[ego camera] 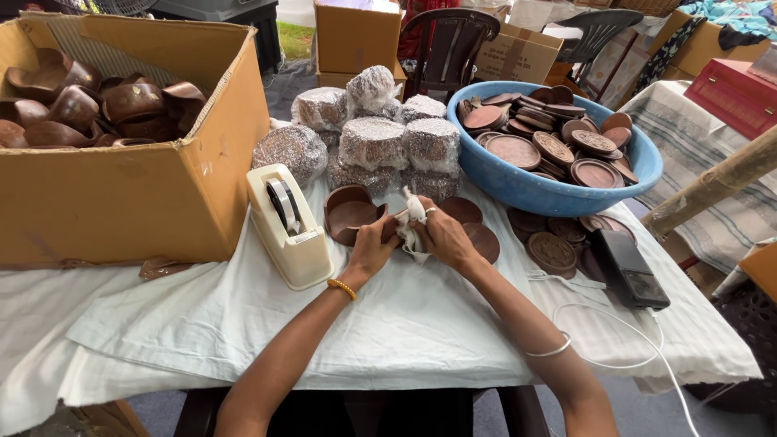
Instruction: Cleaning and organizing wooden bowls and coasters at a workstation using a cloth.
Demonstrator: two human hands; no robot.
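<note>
My left hand [370,247] grips a dark brown wooden bowl-shaped piece [390,226] at the middle of the table. My right hand [443,236] presses a crumpled white cloth [413,222] against that piece. Just left of my hands, a stack of brown wooden bowls [350,212] lies tipped on its side. Round flat wooden lids [476,228] lie on the white tablecloth behind my right hand.
A cream tape dispenser [289,229] stands left of my hands. A cardboard box [137,194] of wooden bowls fills the left. Foam-wrapped bundles [374,142] are piled behind. A blue basin [530,190] holds carved lids. More carved lids [553,251] and a black phone [630,269] lie at right.
</note>
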